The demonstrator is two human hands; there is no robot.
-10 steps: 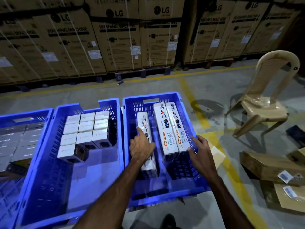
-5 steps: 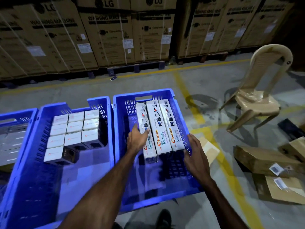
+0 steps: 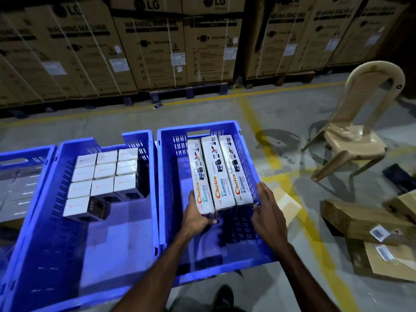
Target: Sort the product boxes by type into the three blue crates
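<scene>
A: What's around the crates?

B: A wall of brown LG washing-machine cartons (image 3: 153, 48) on pallets at the back, yellow floor lines (image 3: 273, 154), a beige plastic chair (image 3: 358, 136) to the right, and flattened cardboard pieces (image 3: 360, 221) on the floor near the right crate's corner

A: And the crates themselves?

B: Three blue ones side by side. The right crate (image 3: 166, 176) holds three long white "Choice Lumino" boxes (image 3: 217, 172) lying touching one another against its far and right walls. The middle crate (image 3: 144, 221) has small white boxes (image 3: 105, 174) packed in rows at its far end. The left crate (image 3: 24, 154) is partly cut off, with greyish boxes inside

A: The hands?

B: Both reach into the right crate. The left hand (image 3: 195, 217) grips the near end of the leftmost long box, fingers curled under it. The right hand (image 3: 267, 212) lies with straight fingers along the crate's right wall, beside the rightmost box, gripping nothing
</scene>
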